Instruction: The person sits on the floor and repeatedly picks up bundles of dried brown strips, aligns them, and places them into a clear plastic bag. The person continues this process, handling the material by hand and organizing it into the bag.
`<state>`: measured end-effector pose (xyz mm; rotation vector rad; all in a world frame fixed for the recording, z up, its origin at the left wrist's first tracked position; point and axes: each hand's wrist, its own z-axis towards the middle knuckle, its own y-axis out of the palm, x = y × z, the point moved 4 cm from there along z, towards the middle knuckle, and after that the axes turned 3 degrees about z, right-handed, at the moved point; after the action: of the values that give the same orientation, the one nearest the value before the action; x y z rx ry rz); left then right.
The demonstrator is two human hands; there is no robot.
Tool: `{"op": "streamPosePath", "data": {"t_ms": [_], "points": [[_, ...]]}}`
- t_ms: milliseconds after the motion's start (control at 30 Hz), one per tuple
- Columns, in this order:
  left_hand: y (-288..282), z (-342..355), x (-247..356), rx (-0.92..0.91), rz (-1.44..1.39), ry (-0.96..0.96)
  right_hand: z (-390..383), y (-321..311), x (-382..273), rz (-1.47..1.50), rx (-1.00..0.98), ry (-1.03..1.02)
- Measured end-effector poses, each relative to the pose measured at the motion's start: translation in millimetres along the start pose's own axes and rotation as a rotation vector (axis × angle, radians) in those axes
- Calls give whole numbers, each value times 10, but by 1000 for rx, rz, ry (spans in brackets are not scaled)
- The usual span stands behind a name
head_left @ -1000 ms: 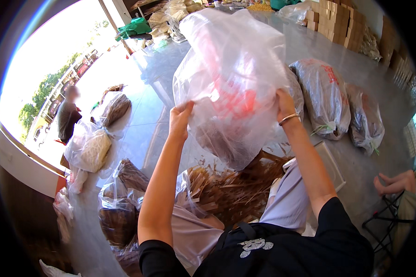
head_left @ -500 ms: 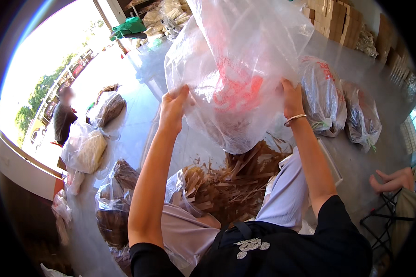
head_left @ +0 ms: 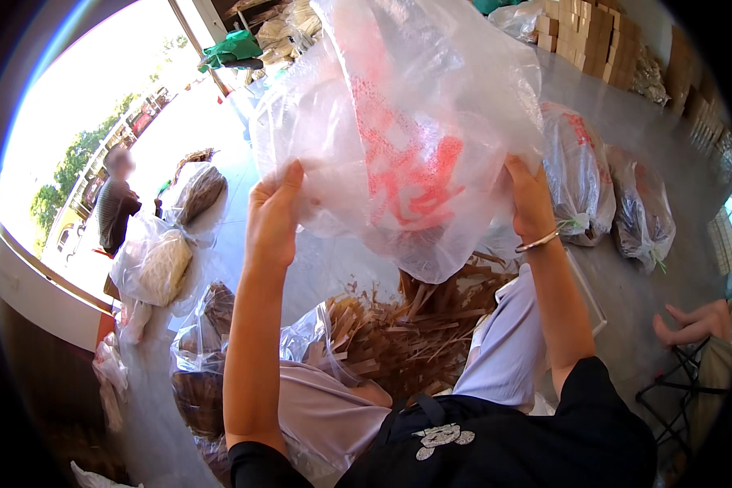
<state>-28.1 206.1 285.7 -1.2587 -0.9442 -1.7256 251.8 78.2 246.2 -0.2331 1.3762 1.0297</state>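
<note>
Held up in front of me is a large translucent plastic bag (head_left: pixel 325 154) with red markings on its side. My left hand (head_left: pixel 276 199) pinches its left edge, thumb on the near side. On the right edge, my right hand (head_left: pixel 532 195) grips the plastic, and a bangle sits on that wrist. The bag looks puffed out and its lower end hangs free. Below it, between my legs, lies a loose pile of brown flat strips (head_left: pixel 407 333); the bag hides the pile's far part.
To the left stand filled clear bags, one with pale contents (head_left: pixel 161 272) and one with dark brown contents (head_left: pixel 199 398). Two tied bags (head_left: pixel 577 179) rest at right. A person (head_left: pixel 114 203) is at far left. Stacked cardboard boxes (head_left: pixel 586 37) and a folding chair (head_left: pixel 683 382) stand farther off.
My hands have moved slightly apart, spreading the bag wider to the left. Its red marking now faces me more fully, and its lower end sits slightly lower.
</note>
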Motion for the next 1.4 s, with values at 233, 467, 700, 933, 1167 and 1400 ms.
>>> {"op": "streamPosePath", "data": {"t_ms": [233,467,700,933,1167,1400], "points": [[-17,-59,195,-12,122,48,70,12,-209,-17,-43,-151],[97,-26,451,79,-12,47,46,15,-623,-95,53,-403],[61,116,351,48,88,260,221,42,-443,-279,157,-611],[-97,40,225,117,250,414,118,135,-188,-270,103,-599],[-107,-11,397,247,268,625,238,120,-34,-333,98,-570],[-361,160,362,163,106,532,232,361,-141,-244,-84,-610]]}}
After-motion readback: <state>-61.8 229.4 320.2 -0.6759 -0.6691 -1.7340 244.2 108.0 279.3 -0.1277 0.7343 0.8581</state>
